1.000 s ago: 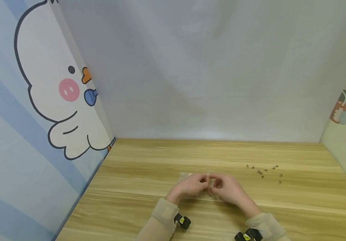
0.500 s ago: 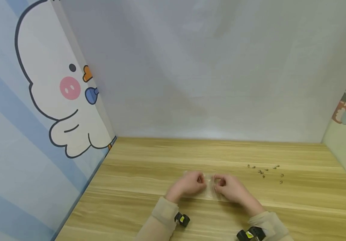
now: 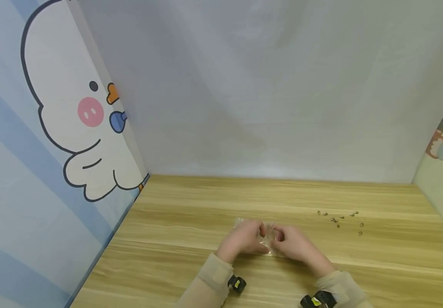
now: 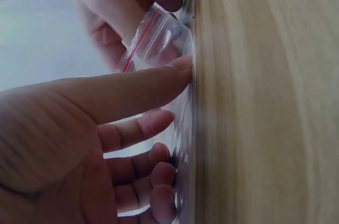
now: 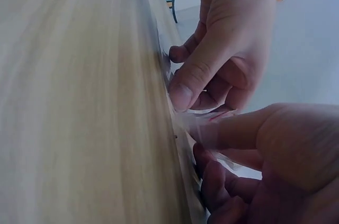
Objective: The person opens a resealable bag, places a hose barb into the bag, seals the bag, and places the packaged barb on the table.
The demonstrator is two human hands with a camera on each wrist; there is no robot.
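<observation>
A clear plastic zip bag [image 3: 266,244] with a red line along its zip lies flat on the table between the two hands. My left hand [image 3: 243,238] rests on the bag; in the left wrist view its thumb [image 4: 159,83] presses the plastic down, with the other fingertips touching it below and apart from the thumb. At the zip end, my right hand [image 3: 293,243] pinches the bag, and the red-lined edge [image 4: 142,41] stands raised from the table there. Plastic overlaps the right thumb [image 5: 233,131] in the right wrist view.
Several small shiny metal pieces [image 3: 341,217] lie scattered on the wooden table [image 3: 190,201] to the right of the hands. A pale curtain-like backdrop [image 3: 263,107] stands behind the table, and a blue cartoon-printed panel [image 3: 90,171] borders its left side.
The hands parted slightly half a second ago, then came closer again over the bag. The left hand has shifted a little right, with its thumb now lower on the bag.
</observation>
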